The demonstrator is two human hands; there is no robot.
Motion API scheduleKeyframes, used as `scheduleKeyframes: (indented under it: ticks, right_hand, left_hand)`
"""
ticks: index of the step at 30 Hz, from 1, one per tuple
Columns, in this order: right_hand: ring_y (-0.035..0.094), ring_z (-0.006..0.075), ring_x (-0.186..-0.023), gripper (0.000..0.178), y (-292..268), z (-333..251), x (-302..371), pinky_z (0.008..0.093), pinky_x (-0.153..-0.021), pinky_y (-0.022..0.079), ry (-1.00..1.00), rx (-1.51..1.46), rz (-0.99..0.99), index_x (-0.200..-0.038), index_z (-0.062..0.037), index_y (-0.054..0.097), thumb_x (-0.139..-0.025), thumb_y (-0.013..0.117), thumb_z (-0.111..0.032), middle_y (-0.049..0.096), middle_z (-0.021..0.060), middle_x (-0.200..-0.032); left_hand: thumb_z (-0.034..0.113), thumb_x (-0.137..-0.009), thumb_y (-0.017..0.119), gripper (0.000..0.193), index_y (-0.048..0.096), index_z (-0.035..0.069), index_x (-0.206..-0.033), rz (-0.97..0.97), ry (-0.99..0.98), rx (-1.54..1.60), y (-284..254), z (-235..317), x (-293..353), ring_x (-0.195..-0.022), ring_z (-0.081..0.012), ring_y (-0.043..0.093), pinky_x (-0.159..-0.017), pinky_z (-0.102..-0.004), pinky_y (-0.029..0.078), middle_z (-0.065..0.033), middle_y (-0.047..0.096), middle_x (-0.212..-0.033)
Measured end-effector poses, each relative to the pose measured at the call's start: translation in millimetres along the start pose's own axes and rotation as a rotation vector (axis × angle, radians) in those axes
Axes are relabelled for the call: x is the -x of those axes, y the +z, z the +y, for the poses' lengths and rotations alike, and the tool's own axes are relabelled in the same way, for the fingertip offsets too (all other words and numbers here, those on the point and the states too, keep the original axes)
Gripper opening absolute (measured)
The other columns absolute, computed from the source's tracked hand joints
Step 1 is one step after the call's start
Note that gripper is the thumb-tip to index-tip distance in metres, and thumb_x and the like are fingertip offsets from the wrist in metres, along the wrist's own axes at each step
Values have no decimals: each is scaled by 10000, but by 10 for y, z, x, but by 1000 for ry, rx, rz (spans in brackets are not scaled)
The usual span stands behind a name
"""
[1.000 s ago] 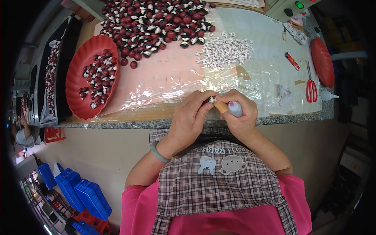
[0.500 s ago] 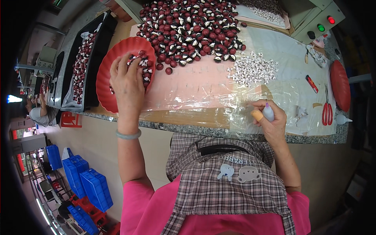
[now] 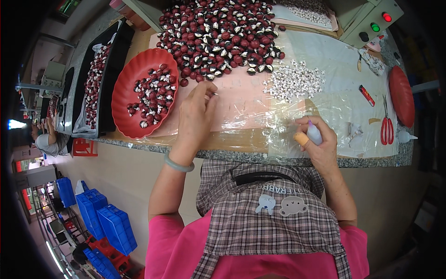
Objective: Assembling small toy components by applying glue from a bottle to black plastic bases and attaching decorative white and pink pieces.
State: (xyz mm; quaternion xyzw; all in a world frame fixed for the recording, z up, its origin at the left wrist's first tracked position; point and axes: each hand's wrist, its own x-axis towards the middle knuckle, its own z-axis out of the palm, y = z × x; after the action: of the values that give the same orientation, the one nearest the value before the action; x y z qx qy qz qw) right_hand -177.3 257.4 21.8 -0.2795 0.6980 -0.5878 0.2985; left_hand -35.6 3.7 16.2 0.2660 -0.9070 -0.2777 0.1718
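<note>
- Head view: a red rectangular sign (image 3: 84, 148) hung below the counter edge at your left; blue crates (image 3: 100, 223) stood on the floor beneath it.
- Your left hand (image 3: 195, 114) pinched a small piece (image 3: 214, 94) at its fingertips, just right of the red dish (image 3: 121, 95).
- Your right hand (image 3: 318, 142) was closed around a small pale bottle (image 3: 314, 134), well apart from the left, on the clear plastic sheet (image 3: 260, 116).

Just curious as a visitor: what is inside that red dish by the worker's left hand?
The red dish holds a loose heap of dark red and white seeds, mostly toward its right side. Part of its red floor shows bare. Whatever lies beneath the heap is covered.
</note>
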Motion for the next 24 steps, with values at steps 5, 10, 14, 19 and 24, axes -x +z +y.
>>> scheduleKeyframes:
  ticks: [5, 10, 14, 19, 24]
  right_hand:
    - [554, 97, -757, 366, -106, -20, -60, 233, -628, 441, 43, -353, -138, -1130, -73, 396, -851, 631, -51, 557, 58, -993]
    - [612, 118, -728, 214, -87, -83, -71, 202, -509, 469, -98, -246, -72, -1083, -6, 559, -873, 604, -3, 539, 86, -1056]
    - [627, 124, -663, 277, -85, -110, -14, 200, -515, 487, -68, -341, 35, -1095, -1, 556, -847, 675, -28, 612, 97, -971]
    - [627, 118, -671, 325, -60, -190, 24, 199, -517, 489, -116, -281, 131, -1135, -1, 536, -847, 683, -41, 643, 105, -947]
    - [643, 131, -727, 402, -67, -189, 77, 216, -558, 515, -226, -130, 132, -1204, 4, 521, -845, 690, -57, 657, 122, -975]
  left_hand:
    - [73, -938, 554, 223, 597, -21, -1135, -325, -339, 1279, 120, 294, 206, -837, -134, 643, -696, -222, 508, -99, 655, -1055]
    - [56, -905, 589, 283, 585, -29, -1175, -402, -377, 1512, 304, 455, 341, -819, -133, 620, -679, -206, 493, -150, 629, -1137]
    - [52, -889, 622, 287, 598, -9, -1169, -443, -416, 1513, 360, 534, 391, -825, -133, 631, -690, -222, 494, -98, 640, -1070]
    - [43, -891, 607, 270, 591, -19, -1153, -434, -407, 1469, 423, 550, 423, -832, -144, 624, -723, -229, 488, -104, 650, -976]
    - [34, -892, 595, 232, 589, -20, -1118, -434, -402, 1497, 450, 549, 429, -850, -143, 628, -740, -233, 490, -98, 642, -992]
